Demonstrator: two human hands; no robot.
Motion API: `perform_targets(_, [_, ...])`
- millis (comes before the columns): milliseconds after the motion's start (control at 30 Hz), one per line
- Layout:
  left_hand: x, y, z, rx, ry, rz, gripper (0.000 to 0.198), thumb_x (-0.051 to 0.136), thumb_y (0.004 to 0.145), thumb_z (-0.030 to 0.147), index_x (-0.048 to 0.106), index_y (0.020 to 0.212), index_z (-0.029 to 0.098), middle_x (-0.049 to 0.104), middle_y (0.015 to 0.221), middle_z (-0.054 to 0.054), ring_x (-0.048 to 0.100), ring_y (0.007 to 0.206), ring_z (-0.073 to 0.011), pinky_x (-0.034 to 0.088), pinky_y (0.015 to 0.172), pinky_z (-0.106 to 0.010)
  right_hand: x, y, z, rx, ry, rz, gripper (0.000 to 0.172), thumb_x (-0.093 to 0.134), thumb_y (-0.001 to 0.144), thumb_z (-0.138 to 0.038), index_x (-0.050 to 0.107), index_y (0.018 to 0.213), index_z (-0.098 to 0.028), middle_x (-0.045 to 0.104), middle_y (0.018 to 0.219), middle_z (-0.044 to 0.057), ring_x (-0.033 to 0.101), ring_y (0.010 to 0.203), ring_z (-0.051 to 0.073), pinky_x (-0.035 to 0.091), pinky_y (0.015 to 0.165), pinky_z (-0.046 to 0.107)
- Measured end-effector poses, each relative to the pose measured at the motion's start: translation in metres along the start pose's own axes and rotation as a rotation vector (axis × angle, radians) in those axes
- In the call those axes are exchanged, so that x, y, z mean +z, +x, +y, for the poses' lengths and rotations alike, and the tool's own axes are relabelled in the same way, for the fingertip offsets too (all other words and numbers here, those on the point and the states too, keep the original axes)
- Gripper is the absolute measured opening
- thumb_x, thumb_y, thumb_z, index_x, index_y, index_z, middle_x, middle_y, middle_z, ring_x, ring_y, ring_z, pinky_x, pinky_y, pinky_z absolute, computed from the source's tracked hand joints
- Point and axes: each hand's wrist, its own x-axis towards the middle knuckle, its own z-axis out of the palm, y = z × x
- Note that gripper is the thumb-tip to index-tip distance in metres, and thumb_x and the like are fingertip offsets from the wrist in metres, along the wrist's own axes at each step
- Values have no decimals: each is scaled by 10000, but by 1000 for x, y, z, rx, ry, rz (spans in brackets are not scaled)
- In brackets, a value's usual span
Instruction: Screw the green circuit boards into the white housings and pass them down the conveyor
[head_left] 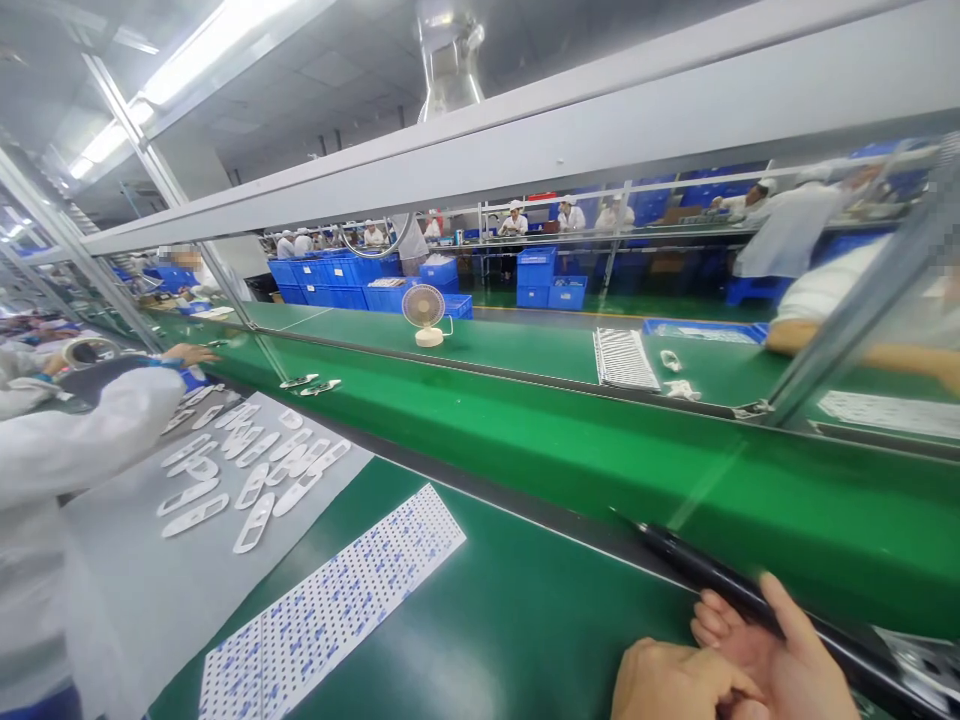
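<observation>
At the lower right, my right hand [795, 665] is turned palm up, with a black pen-shaped tool [697, 562] lying between its thumb and curled fingers. The tool's thin pointed tip faces the far left, and its thick end runs out toward the right edge. My left hand [664, 682] is closed in front of the right palm, touching it or very near it. Its fingertips are hidden, so what they hold, if anything, cannot be seen. A white sheet with rows of dark dots and blue marks [337, 610] lies on the green table [517, 620] to the left.
Several white oval frames [255, 522] lie on a grey mat [150, 590] at the left, beside a co-worker's white sleeve [90, 430]. A green belt [480, 415] runs behind the table. Beyond it stand a small fan [424, 306] and a metal post [847, 310].
</observation>
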Motion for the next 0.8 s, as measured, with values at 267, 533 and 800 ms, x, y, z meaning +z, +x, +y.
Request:
perform_targets(267, [-5, -3, 2, 23, -56, -2, 241, 543, 842, 338, 709, 997, 258, 712, 952, -42, 613, 934, -255, 474, 919, -398, 16, -16, -1, 10, 28, 69, 230, 439, 917, -342, 508, 765, -185, 504, 566, 48, 486, 456, 165, 439, 405, 246])
perform_targets(533, [-5, -5, 4, -15, -28, -2, 228, 549, 855, 352, 711, 999, 280, 715, 965, -33, 621, 948, -258, 473, 944, -407, 15, -16, -2, 14, 0, 80, 194, 422, 906, -318, 504, 783, -193, 505, 578, 54, 495, 448, 167, 462, 396, 247])
perform_targets(800, [-5, -5, 4, -20, -12, 9, 225, 546, 857, 358, 714, 990, 290, 720, 941, -31, 630, 920, -257, 490, 917, -405, 10, -12, 1, -14, -25, 65, 81, 518, 843, -280, 548, 786, -232, 517, 589, 88, 531, 436, 211, 497, 365, 303])
